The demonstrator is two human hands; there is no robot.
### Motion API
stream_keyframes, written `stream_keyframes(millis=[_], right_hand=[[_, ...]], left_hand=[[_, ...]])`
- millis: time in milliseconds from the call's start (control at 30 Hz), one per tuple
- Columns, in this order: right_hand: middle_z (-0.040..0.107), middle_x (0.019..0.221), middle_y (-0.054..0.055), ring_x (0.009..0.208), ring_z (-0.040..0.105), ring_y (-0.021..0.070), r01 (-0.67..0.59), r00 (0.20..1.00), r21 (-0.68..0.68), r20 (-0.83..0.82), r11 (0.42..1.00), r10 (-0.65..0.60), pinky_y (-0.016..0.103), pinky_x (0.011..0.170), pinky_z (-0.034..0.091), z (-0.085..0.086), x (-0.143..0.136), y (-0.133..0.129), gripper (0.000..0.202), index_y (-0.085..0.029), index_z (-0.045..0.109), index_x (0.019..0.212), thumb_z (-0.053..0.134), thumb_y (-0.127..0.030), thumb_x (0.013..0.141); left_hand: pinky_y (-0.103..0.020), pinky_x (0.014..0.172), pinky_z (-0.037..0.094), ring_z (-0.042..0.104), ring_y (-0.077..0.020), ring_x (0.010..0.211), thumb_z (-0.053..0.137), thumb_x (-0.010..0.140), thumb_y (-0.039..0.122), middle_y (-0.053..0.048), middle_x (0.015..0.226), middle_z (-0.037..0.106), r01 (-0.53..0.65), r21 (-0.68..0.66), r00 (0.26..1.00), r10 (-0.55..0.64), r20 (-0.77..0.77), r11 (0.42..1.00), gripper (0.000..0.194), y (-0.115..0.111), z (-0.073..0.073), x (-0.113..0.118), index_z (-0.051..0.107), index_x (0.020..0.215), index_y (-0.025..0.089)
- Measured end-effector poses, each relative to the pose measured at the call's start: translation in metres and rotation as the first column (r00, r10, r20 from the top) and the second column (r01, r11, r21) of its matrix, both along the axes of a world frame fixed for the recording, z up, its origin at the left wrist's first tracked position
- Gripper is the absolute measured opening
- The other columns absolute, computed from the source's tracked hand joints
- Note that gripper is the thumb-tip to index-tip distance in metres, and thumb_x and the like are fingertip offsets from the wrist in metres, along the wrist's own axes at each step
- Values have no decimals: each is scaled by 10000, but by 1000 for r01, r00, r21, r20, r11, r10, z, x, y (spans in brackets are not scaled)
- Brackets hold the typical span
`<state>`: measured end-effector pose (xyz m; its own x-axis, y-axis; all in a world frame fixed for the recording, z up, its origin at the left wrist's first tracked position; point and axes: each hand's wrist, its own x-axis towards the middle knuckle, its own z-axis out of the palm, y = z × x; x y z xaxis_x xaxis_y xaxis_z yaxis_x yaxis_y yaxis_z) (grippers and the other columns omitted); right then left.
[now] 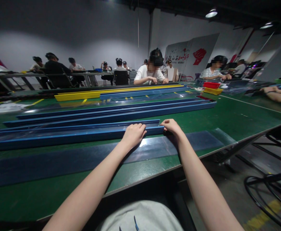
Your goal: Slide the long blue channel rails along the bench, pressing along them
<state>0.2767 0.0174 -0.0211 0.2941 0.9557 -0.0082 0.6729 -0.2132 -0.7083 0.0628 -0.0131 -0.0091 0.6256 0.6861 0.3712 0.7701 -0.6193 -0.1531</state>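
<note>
Left hand [134, 134] and right hand [171, 125] over a green table [238, 112], transparent strip [82, 160] lying nearest the person, blue channel [73, 136] just beyond, its near wall gripped by the left, the right bent at its right end, any pinch indiscernible.

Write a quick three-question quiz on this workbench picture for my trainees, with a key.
1. The channel touched by the left hand is: (a) yellow (b) blue (c) red.
2. True or false: the right hand is nearer the channel's visible end than the left hand.
3. What lies on the table between that channel and the near edge?

Key: 1 b; 2 true; 3 a flat strip.
</note>
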Motion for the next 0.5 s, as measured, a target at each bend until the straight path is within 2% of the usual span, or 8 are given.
stream_keyframes(millis=[500], right_hand=[[590, 527, 12, 544, 555, 101, -16, 999, -15, 28, 1000, 16, 173, 510, 384, 0, 0, 0, 121, -162, 634, 613, 535, -219, 653]], left_hand=[[-283, 657, 392, 570, -189, 812, 404, 874, 289, -50, 865, 607, -4, 6, 1000, 4, -11, 1000, 184, -1, 1, 0, 532, 911, 161]])
